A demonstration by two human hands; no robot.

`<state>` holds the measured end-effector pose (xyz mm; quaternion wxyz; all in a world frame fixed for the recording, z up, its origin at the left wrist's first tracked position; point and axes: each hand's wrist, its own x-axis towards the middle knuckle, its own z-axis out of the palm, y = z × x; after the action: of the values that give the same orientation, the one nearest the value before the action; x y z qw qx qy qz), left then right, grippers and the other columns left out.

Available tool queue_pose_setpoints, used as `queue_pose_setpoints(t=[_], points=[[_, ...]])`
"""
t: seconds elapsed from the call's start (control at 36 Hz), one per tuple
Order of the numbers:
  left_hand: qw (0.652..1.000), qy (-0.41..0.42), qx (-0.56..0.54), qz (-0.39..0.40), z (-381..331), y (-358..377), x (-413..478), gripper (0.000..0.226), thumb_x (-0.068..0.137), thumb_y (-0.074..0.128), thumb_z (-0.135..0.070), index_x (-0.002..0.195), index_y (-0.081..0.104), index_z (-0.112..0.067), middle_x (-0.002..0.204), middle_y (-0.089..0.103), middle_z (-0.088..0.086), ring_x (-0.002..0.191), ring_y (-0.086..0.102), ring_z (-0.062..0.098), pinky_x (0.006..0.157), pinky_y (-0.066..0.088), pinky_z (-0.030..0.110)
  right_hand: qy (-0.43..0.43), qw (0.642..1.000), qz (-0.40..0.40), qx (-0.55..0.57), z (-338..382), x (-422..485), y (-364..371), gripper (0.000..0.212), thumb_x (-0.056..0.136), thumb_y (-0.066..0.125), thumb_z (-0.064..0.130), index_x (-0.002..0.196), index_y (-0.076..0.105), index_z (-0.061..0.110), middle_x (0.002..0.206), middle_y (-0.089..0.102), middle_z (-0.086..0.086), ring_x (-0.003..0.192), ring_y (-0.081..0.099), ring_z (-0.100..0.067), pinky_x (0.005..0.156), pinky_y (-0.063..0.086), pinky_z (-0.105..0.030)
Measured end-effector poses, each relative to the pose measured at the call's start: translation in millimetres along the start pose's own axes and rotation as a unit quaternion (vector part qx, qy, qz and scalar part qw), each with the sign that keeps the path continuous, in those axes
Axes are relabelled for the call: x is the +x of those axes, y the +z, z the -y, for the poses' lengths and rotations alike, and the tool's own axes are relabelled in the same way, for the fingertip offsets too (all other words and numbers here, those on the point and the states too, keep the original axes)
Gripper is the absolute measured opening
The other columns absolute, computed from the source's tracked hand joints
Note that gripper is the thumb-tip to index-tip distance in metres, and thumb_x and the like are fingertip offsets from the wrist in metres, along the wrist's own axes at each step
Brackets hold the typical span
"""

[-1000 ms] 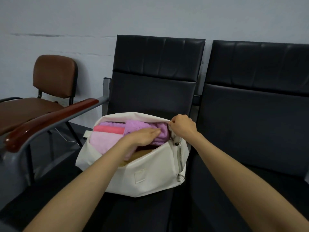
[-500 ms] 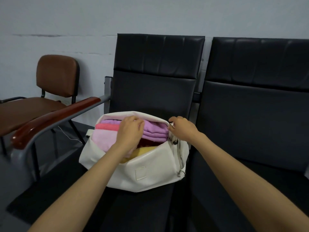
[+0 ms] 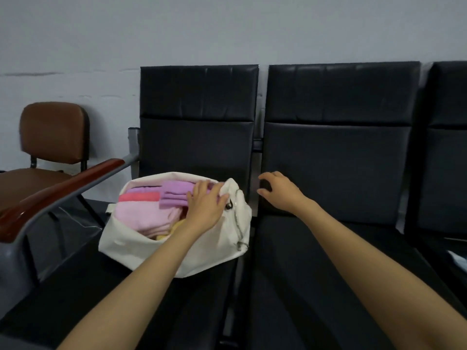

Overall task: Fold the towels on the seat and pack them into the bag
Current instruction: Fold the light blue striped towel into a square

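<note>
A white fabric bag (image 3: pixel 214 251) sits open on the left black seat (image 3: pixel 106 294). Folded towels fill it: a purple towel (image 3: pixel 174 195) on top, a coral-pink towel (image 3: pixel 139 197) beside it, a pale pink towel (image 3: pixel 144 217) in front and a bit of yellow towel (image 3: pixel 161 237) underneath. My left hand (image 3: pixel 206 204) lies flat with straight fingers on the purple towel at the bag's right end. My right hand (image 3: pixel 279 192) hovers to the right of the bag, fingers loosely spread, holding nothing.
The right black seat (image 3: pixel 316 274) beside the bag has nothing on it. A wooden armrest (image 3: pixel 50 195) on a grey metal frame runs along the left. A brown chair (image 3: pixel 50 140) stands further left by the wall. Black backrests rise behind the seats.
My right hand has let go of the bag's right rim and moved away to the right. My left hand has slid right across the purple towel. The view has shifted.
</note>
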<state>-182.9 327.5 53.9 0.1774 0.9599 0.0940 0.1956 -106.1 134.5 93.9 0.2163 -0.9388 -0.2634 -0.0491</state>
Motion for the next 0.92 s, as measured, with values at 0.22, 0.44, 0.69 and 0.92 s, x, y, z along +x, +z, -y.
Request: queue_pose_setpoints(t=[0.22, 0.44, 0.69, 0.92], points=[[0.988, 0.129, -0.034, 0.081, -153, 65, -26, 0.05, 0.101, 0.036, -0.044, 0.147, 0.033, -0.025, 0.156, 0.02, 0.009, 0.146, 0.006, 0.026, 0.117, 0.014, 0.05, 0.124, 0.991, -0.047, -0.014, -115, -102, -55, 0.048, 0.097, 0.053, 0.034, 0.141, 0.041, 0.023, 0.142, 0.04, -0.007, 0.127, 0.043, -0.027, 0.103, 0.041, -0.047], [0.957, 0.209, -0.025, 0.2, -288, 144, -61, 0.052, 0.101, 0.034, -0.045, 0.149, 0.026, -0.026, 0.158, 0.012, 0.01, 0.147, 0.001, 0.027, 0.117, 0.013, 0.052, 0.313, 0.948, -0.017, -0.05, -252, -215, -76, 0.061, 0.093, 0.055, 0.045, 0.146, 0.034, 0.023, 0.149, 0.032, -0.009, 0.137, 0.03, -0.031, 0.109, 0.03, -0.054], [0.899, 0.283, 0.034, 0.333, -401, 227, -93, 0.058, 0.101, 0.032, -0.049, 0.153, 0.016, -0.028, 0.16, -0.013, 0.009, 0.146, -0.021, 0.028, 0.115, -0.003, 0.058, 0.515, 0.85, 0.046, -0.104, -369, -313, -79, 0.079, 0.089, 0.055, 0.048, 0.153, 0.013, 0.029, 0.16, -0.018, -0.004, 0.145, -0.022, -0.03, 0.109, -0.003, -0.067], [0.861, 0.34, 0.074, 0.372, -470, 288, -100, 0.062, 0.1, 0.035, -0.049, 0.154, 0.014, -0.027, 0.16, -0.017, 0.007, 0.145, -0.022, 0.027, 0.115, -0.003, 0.059, 0.535, 0.844, 0.05, -0.002, -425, -359, -72, 0.071, 0.098, 0.047, 0.036, 0.154, 0.004, 0.031, 0.162, -0.007, 0.003, 0.147, -0.015, -0.029, 0.112, 0.0, -0.066]])
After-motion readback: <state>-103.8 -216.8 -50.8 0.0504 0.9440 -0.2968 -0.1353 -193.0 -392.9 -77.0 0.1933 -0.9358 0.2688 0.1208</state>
